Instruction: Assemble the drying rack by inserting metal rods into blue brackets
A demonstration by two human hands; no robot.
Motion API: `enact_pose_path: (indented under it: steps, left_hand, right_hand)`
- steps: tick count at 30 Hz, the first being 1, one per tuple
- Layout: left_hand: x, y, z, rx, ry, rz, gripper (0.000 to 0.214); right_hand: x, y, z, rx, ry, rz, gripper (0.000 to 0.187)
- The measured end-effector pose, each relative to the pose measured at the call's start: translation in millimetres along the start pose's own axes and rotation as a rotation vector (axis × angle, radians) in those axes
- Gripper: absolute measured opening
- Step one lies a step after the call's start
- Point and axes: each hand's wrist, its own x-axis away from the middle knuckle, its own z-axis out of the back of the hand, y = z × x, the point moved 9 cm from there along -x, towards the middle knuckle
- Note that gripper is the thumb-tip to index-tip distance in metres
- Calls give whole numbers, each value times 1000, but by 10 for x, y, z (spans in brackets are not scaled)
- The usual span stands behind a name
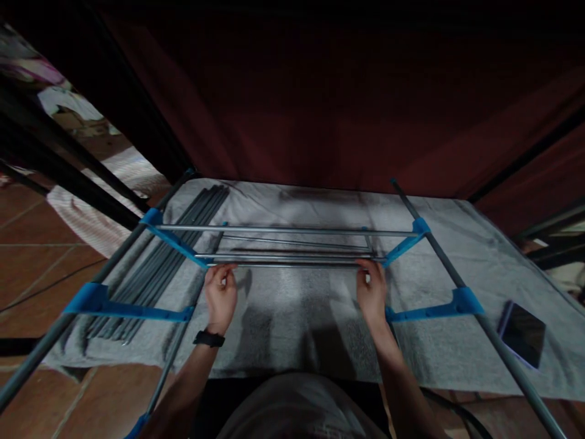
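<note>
Head view looks down on a half-built frame of grey poles and blue plastic pieces, set over a grey towel spread on the tiled floor. Both hands are closed on one thin metal rod that lies crosswise, its long axis running from 9 o'clock to 3 o'clock just ahead of the person. The left hand, with a dark watch on the wrist, has its fingers curled over the rod's 9 o'clock end. The right hand grips the 3 o'clock end the same way. Neither hand is the nearer; each sits at its own tip, evenly spaced.

Each end of the rod meets a slanted blue bracket: the left bracket touches the tip beside the left fingers, and the right bracket does so beside the right fingers. Whether the tips are seated in the brackets is too dim to tell. Toward 12 o'clock, a few parallel rods already span between the same brackets.

A bundle of loose grey tubes lies on the towel at 10 o'clock, slanting away. A dark phone rests flat on the towel at 4 o'clock, well apart from the right hand. A dark red curtain fills the 12 o'clock background.
</note>
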Motion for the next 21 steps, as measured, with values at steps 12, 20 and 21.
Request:
enact_pose_path:
  steps: [12, 20, 21]
  left_hand:
    - [-11, -1209, 313, -85, 105, 547, 50]
    - [-257, -1283, 105, -91, -81, 591, 24]
    - [-284, -1283, 96, -109, -91, 586, 17]
  right_hand:
    - [-728, -33, -1836, 639, -964, 112, 41]
    - [-725, 90, -1959, 731, -1069, 172, 38]
    - [-722, 76, -1966, 730, -1073, 185, 39]
